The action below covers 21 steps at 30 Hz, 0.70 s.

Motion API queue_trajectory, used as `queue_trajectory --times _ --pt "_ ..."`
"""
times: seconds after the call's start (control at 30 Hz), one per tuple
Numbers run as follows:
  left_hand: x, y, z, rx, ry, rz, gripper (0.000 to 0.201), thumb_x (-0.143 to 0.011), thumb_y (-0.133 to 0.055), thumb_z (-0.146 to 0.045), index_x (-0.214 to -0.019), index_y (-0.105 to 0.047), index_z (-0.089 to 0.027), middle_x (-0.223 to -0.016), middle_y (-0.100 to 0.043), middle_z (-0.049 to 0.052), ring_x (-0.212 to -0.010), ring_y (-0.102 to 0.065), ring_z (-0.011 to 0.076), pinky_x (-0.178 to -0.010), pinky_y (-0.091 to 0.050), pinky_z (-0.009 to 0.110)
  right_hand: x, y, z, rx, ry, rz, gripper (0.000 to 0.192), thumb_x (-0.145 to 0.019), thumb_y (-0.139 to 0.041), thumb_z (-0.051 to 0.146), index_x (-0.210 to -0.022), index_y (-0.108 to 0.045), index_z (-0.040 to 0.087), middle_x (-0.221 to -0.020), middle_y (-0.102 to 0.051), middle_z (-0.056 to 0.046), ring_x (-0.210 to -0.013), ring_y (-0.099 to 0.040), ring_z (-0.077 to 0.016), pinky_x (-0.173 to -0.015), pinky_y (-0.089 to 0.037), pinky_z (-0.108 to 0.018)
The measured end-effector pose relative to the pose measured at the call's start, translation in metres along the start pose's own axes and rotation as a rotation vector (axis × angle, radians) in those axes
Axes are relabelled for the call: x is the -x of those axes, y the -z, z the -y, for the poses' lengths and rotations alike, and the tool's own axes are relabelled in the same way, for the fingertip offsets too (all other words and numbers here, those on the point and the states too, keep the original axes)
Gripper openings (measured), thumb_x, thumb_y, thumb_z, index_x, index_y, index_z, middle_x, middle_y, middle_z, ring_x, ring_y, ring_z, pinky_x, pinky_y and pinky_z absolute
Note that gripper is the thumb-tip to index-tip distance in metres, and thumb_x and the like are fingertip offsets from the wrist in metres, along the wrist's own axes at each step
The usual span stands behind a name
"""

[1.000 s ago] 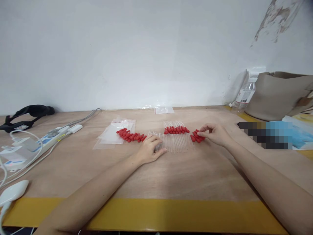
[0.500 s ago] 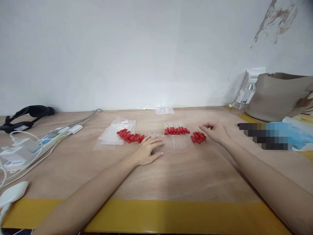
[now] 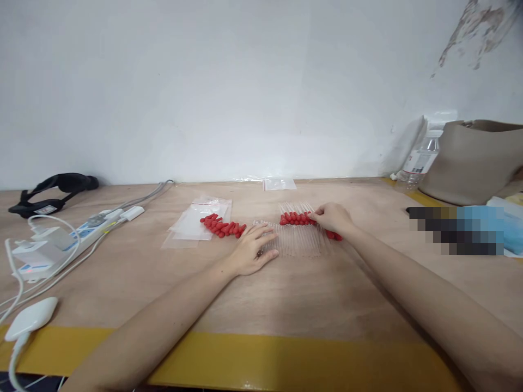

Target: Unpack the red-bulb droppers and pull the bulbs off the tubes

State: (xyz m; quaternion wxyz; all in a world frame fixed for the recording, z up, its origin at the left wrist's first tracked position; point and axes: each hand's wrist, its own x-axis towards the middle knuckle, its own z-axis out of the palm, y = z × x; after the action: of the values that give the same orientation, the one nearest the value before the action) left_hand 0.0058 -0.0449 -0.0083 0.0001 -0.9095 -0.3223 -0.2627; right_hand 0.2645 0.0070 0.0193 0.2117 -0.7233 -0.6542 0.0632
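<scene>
Pipettes (image 3: 296, 239) in row on bench (image 3: 286, 288), red bulbs (image 3: 297, 219) at far end; right hand (image 3: 333, 218) grip pinching rightmost bulb; left hand (image 3: 251, 249) flat, fingers apart, pressing row's left end.

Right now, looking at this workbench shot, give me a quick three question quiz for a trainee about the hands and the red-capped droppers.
1. True or false: the left hand lies flat on the row of clear glass tubes.
2. Which red bulbs does the right hand touch? A: the pile by the plastic bags. B: the right end of the middle row of red bulbs. C: none.
3. Fill in: the white power strip lies on the person's ____ side of the table.

Key: 1 true, the palm is down with fingers spread. 2 B, the fingertips meet the end of that row. 3 left.
</scene>
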Motion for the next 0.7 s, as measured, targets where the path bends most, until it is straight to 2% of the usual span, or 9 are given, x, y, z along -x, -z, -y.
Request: queue_trajectory --times 0.17,0.27,0.33,0.43,0.53,0.6,0.7 --pt "0.001 -0.002 0.001 -0.014 0.001 -0.049 0.036 -0.083 -0.048 -0.036 -0.114 -0.053 -0.02 -0.121 -0.05 0.009 -0.121 -0.036 0.0226 -0.099 -0.03 0.043 0.0 0.004 0.005 -0.092 -0.075 0.014 0.025 -0.069 -0.053 0.043 -0.064 -0.065 0.022 -0.045 -0.056 -0.003 -0.052 -0.056 -0.0172 -0.053 -0.035 -0.028" --pt "0.001 -0.003 0.003 -0.046 0.003 -0.082 0.034 -0.084 -0.046 -0.033 -0.115 -0.052 -0.021 -0.122 -0.049 0.008 -0.121 -0.036 0.022 -0.099 -0.032 0.041 0.005 0.008 0.006 -0.167 -0.038 -0.062 0.023 -0.071 -0.051 0.04 -0.069 -0.064 0.021 -0.06 -0.063 -0.005 -0.061 -0.058 -0.0181 -0.055 -0.037 -0.028" --pt "0.0 -0.003 0.004 -0.083 0.009 -0.127 0.031 -0.086 -0.043 -0.028 -0.115 -0.052 -0.022 -0.123 -0.048 0.007 -0.121 -0.036 0.0217 -0.098 -0.033 0.041 0.015 0.008 0.006 -0.254 0.059 -0.11 0.02 -0.071 -0.052 0.037 -0.073 -0.062 0.02 -0.072 -0.065 -0.005 -0.067 -0.058 -0.0176 -0.057 -0.039 -0.027" --pt "-0.003 -0.002 0.003 -0.159 0.0 -0.237 0.034 -0.087 -0.04 -0.024 -0.12 -0.048 -0.023 -0.126 -0.044 0.008 -0.122 -0.034 0.0227 -0.096 -0.034 0.042 0.04 0.003 0.006 -0.361 0.308 -0.124 0.016 -0.073 -0.052 0.032 -0.079 -0.06 0.02 -0.079 -0.066 -0.004 -0.072 -0.058 -0.0163 -0.063 -0.04 -0.027" --pt "-0.006 -0.002 -0.001 -0.237 -0.077 -0.29 0.037 -0.085 -0.045 -0.024 -0.122 -0.045 -0.023 -0.125 -0.045 0.009 -0.121 -0.034 0.0245 -0.095 -0.033 0.043 0.068 -0.007 0.005 -0.337 0.548 -0.118 0.013 -0.077 -0.05 0.029 -0.081 -0.06 0.022 -0.082 -0.065 -0.002 -0.077 -0.056 -0.0174 -0.073 -0.037 -0.032" --pt "-0.006 -0.003 -0.004 -0.263 -0.159 -0.282 0.032 -0.084 -0.048 -0.025 -0.116 -0.05 -0.024 -0.115 -0.052 0.008 -0.114 -0.041 0.0232 -0.091 -0.035 0.041 0.082 -0.013 0.005 -0.321 0.626 -0.12 0.011 -0.078 -0.05 0.029 -0.082 -0.059 0.023 -0.082 -0.064 -0.002 -0.079 -0.054 -0.0181 -0.076 -0.033 -0.035" --pt "-0.004 -0.004 -0.006 -0.283 -0.238 -0.256 0.02 -0.084 -0.048 -0.024 -0.102 -0.057 -0.024 -0.089 -0.06 0.005 -0.09 -0.052 0.0176 -0.077 -0.04 0.034 0.093 -0.016 0.007 -0.325 0.662 -0.106 0.011 -0.079 -0.05 0.029 -0.081 -0.059 0.022 -0.081 -0.064 -0.003 -0.079 -0.053 -0.0182 -0.076 -0.031 -0.036"
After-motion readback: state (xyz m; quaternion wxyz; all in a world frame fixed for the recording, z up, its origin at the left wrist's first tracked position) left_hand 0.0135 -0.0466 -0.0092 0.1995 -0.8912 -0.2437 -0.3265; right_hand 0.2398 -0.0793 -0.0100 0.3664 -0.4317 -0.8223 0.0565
